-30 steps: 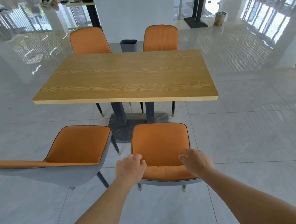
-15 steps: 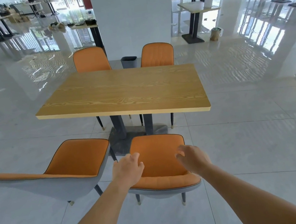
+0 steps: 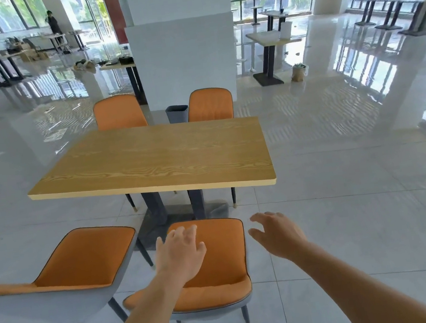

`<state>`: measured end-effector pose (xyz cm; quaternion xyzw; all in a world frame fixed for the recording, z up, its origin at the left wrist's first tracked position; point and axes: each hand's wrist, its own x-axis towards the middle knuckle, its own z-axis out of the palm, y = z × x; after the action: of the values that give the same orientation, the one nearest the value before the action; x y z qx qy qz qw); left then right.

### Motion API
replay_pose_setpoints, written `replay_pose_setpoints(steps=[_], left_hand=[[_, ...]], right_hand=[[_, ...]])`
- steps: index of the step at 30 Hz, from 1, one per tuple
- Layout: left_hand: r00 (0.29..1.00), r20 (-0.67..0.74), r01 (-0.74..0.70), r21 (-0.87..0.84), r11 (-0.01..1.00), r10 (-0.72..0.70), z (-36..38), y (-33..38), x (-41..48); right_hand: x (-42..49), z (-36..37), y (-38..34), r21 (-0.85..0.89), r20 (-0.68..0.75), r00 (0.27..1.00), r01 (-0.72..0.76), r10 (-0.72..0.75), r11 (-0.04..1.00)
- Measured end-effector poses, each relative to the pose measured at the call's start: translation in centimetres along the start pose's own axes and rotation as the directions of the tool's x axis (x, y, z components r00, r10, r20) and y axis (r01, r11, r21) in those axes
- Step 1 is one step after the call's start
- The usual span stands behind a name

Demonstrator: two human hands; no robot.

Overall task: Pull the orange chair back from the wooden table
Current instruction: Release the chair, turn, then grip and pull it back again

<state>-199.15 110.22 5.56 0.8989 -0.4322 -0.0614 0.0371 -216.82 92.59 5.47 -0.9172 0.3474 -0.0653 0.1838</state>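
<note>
Looks pulled out already, orange chair [image 3: 214,255] clear of the wooden table [image 3: 150,157], left hand [image 3: 180,254] and right hand [image 3: 278,234] spread open, holding nothing; next, just step away.

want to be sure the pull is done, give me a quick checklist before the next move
1. Orange chair clear of the wooden table edge: ok, bare floor shows between them.
2. Left hand off the chair: cannot tell, it hovers open over the seat.
3. Right hand off the chair: ok, open, out past its right side.
4. Chair upright: ok, the visible legs meet the floor.
5. Gap to the neighbouring chair: ok, apart.
</note>
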Motion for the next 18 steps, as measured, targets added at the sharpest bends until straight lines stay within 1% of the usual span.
replay_pose_setpoints(steps=[7,13,18], left_hand=[[0.999,-0.024,-0.043,0.014,0.999,0.043,-1.5,5.0,4.9],[0.997,-0.037,-0.069,-0.019,0.997,0.068,-2.5,8.8,12.3],[0.992,-0.006,-0.124,-0.021,0.992,0.124,-3.3,13.3,18.4]], right_hand=[[3.3,-3.8,4.4,0.016,-0.043,0.999,-0.028,0.029,0.999],[8.7,-6.8,8.3,0.004,-0.045,0.997,-0.06,0.06,0.998],[13.4,-9.7,12.0,-0.019,-0.029,0.995,-0.1,0.099,0.995]])
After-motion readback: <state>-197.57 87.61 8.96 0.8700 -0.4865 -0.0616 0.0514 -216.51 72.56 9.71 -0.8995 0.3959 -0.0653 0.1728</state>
